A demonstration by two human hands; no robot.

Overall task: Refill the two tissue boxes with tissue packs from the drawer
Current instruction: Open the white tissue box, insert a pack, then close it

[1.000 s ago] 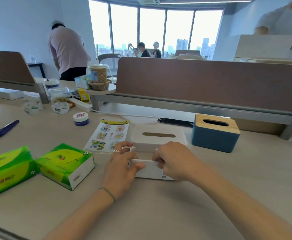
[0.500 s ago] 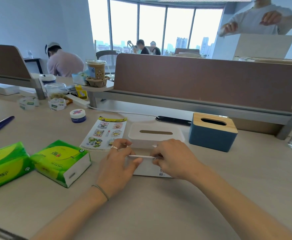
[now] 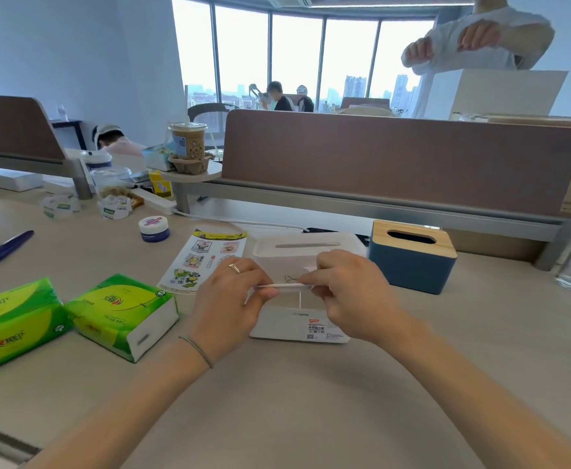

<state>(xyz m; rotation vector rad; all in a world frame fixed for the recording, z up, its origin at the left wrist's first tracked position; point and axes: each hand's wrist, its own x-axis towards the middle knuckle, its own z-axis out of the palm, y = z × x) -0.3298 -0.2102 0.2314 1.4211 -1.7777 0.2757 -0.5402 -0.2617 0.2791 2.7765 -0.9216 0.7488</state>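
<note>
White tissue box (image 3: pixel 299 324) lies on the desk (image 3: pixel 311 401), its thin panel (image 3: pixel 285 286) pinched between left hand (image 3: pixel 233 299) and right hand (image 3: pixel 348 292); green tissue packs (image 3: pixel 121 313) lie well left.

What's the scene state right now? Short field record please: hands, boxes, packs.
left hand: pinching the left end of a thin white panel
right hand: pinching the right end of the same panel
white box part under the hands: on the desk, label showing
white lid with slot: behind the hands, on the desk
blue tissue box: wooden lid on, slot shows no tissue
green tissue packs: two, sealed, left of the hands
sticker sheet: flat, between packs and white lid
</note>
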